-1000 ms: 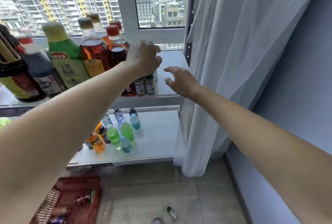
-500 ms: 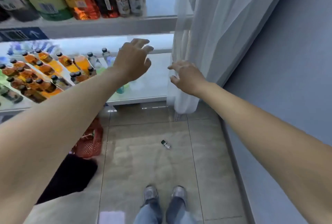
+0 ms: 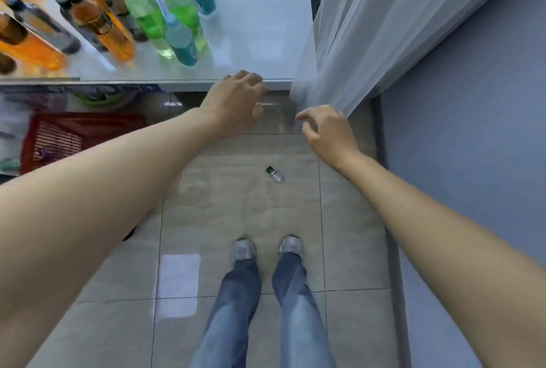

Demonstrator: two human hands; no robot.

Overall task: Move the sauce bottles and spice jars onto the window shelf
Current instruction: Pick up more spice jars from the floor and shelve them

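green-capped spice jar (image 3: 274,173) lies on its side on the tiled floor (image 3: 236,208), ahead of the shoes (image 3: 243,250); left hand (image 3: 236,101) and right hand (image 3: 328,128) hover above it, fingers loosely spread, holding nothing.

Floor tiles (image 3: 236,205): glossy, smooth, beige stone-look, reflecting light; shelf (image 3: 260,27) above the floor: smooth, pale, semi-gloss top; bottles (image 3: 177,13) on it: clear plastic; curtain (image 3: 369,27) right of the shelf: sheer white cloth; basket (image 3: 74,137) under the shelf: red slatted plastic; jeans (image 3: 236,308): blue denim.
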